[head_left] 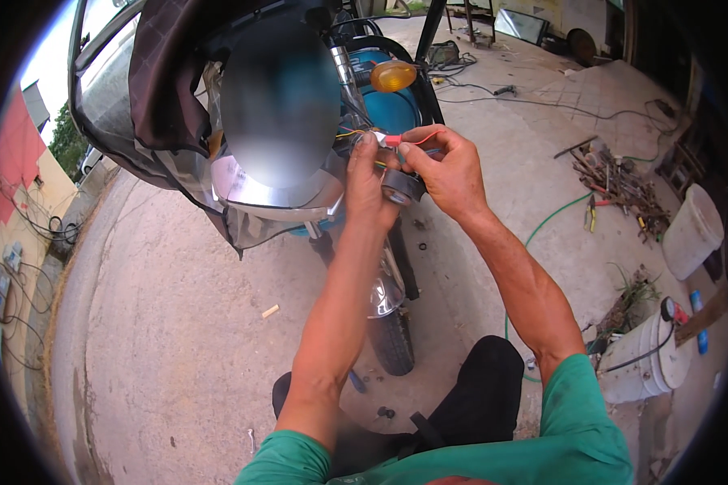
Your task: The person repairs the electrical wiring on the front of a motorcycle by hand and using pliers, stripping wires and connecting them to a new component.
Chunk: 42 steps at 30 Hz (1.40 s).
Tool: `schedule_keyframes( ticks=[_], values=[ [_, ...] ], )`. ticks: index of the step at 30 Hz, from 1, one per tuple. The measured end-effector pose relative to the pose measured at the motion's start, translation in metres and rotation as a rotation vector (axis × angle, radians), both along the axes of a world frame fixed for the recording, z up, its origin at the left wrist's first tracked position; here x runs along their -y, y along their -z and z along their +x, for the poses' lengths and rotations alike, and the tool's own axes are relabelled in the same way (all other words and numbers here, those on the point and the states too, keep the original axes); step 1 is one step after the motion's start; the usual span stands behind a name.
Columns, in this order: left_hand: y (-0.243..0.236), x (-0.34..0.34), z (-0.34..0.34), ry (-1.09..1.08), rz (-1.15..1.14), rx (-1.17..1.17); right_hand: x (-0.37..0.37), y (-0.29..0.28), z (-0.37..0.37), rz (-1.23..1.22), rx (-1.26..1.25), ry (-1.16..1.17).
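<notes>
In front of a teal motorcycle (392, 113), both my hands are at a bundle of thin coloured wires (348, 132). My left hand (368, 182) is closed, its thumb tip at a small white connector (381, 139). Against that sits a red connector (392, 141) with a red wire, pinched between the thumb and fingers of my right hand (449, 168). A roll of dark tape (401, 187) is by the left fingers, below the connectors; how it is held is hidden. An orange turn signal (394, 77) juts out just above.
Below my hands are the chrome fender (387, 296) and front tyre (391, 346). A dark cover (166, 89) hangs left. On the right lie a green hose (534, 238), pliers (591, 213), a scrap-metal pile (619, 186) and white buckets (694, 230). Cables cross the far floor.
</notes>
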<state>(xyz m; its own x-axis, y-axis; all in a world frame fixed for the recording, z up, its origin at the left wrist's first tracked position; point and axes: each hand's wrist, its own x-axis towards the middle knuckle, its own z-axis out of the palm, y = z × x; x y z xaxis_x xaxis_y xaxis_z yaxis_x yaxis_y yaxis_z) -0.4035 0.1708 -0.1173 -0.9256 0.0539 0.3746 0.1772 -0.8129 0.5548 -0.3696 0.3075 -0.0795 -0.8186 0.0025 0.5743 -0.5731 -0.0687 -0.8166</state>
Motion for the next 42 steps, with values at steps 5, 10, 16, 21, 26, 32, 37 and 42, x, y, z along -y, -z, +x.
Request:
schedule_keyframes(
  ticks=[5, 10, 16, 21, 26, 32, 37, 42],
  values=[
    [0.004, 0.002, -0.002, -0.080, -0.007, -0.009, 0.002, 0.008, -0.002, 0.041, -0.057, 0.000],
    [0.003, 0.000, -0.002, -0.101, -0.034, -0.011, -0.002, 0.005, 0.000, 0.164, -0.193, 0.107],
    [0.008, 0.004, -0.007, -0.075, -0.062, 0.002, -0.004, 0.004, 0.000, 0.246, -0.261, 0.144],
    [0.016, 0.009, -0.017, -0.036, -0.060, 0.068, -0.003, 0.004, 0.002, 0.258, -0.137, 0.082],
    [0.020, 0.013, -0.018, -0.009, -0.087, 0.075, -0.005, 0.009, -0.003, 0.259, -0.192, 0.063],
    [0.016, 0.009, -0.007, -0.103, -0.126, 0.052, -0.008, 0.012, -0.005, 0.331, -0.041, 0.070],
    [0.018, 0.011, -0.007, -0.094, -0.140, 0.062, -0.004, 0.010, -0.004, 0.243, 0.058, -0.041],
    [0.020, 0.016, -0.010, -0.106, -0.173, 0.076, -0.003, 0.024, -0.019, 0.297, -0.232, 0.053]
  ],
)
